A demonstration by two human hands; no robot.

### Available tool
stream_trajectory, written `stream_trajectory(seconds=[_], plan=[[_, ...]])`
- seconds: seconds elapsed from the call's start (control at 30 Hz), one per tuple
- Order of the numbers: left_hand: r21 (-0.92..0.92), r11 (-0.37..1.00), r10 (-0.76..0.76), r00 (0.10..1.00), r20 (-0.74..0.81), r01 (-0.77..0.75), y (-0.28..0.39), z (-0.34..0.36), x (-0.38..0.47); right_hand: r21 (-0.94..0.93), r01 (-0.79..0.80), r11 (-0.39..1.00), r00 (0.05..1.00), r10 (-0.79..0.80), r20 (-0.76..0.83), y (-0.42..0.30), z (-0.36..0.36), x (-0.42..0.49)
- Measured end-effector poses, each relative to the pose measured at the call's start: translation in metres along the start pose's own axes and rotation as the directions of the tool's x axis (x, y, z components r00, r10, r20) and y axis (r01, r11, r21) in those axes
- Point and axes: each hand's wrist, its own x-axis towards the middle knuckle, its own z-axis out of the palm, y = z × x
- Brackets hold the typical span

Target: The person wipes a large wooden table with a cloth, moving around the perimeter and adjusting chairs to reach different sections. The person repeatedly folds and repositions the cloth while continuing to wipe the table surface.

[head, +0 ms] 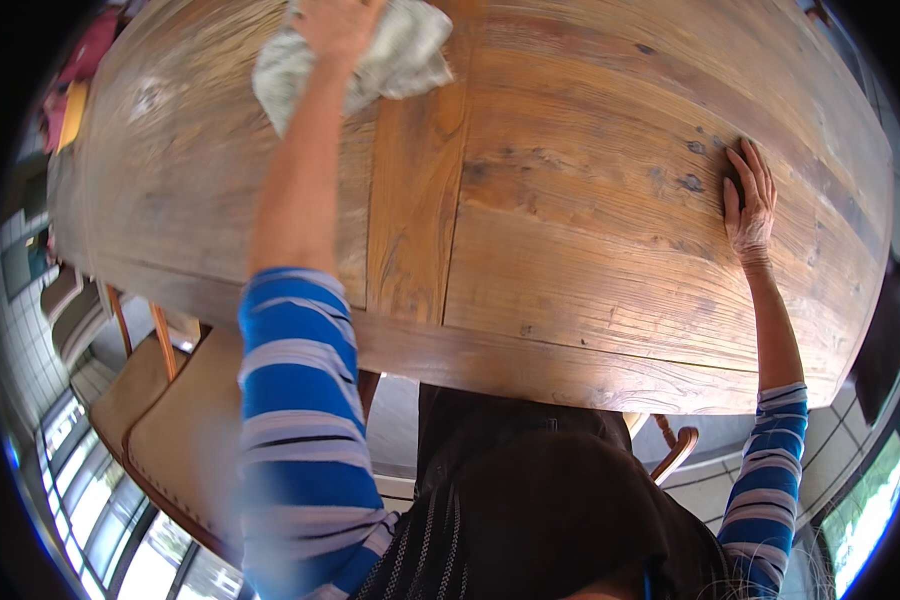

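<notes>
A large wooden table (570, 247) with visible grain and dark knots stretches out before me. Near its far side, at the top of the view, my left hand (337, 30) grips a crumpled pale cloth (405, 56) against the tabletop. The picture's upper edge cuts off part of that hand, and its fingers are partly hidden. My right hand (752, 195) rests palm down on the boards to the right, holding nothing, its fingers slightly apart. Dark knots lie just left of its fingers.
Upholstered chairs (187, 420) stand by the near left edge of the table. A curved wooden chair arm (675, 454) shows close to my right side. Red and yellow things (75, 112) sit beyond the left end. The floor is tiled (832, 435).
</notes>
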Motion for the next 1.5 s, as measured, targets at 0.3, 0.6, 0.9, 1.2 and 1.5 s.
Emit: stream_trajectory(seconds=[0.3, 0.6, 0.9, 1.2, 1.5], plan=[[-0.118, 0.978, -0.165, 0.985, 0.058, 0.171, 0.081, -0.177, -0.266, -0.026, 0.041, 0.999, 0.998, -0.042, -0.037, 0.012, 0.01, -0.004], [0.02, 0.956, -0.293, 0.955, 0.045, 0.292, 0.034, -0.187, -0.304, 0.081, -0.099, 0.992, 0.994, 0.096, 0.045, 0.011, 0.027, 0.02], [0.371, 0.776, -0.48, 0.859, -0.178, 0.51, -0.215, -0.113, -0.235, 0.136, 0.317, 0.939, 0.948, -0.317, -0.02, -0.18, 0.096, 0.165], [0.454, 0.53, -0.765, 0.635, -0.108, 0.716, -0.4, -0.095, -0.2, 0.043, 0.328, 0.944, 0.944, -0.329, 0.02, -0.192, 0.115, 0.171], [0.381, 0.694, -0.582, 0.787, -0.202, 0.611, -0.212, -0.115, -0.241, 0.027, 0.295, 0.955, 0.955, -0.295, -0.012, -0.197, 0.117, 0.172]])
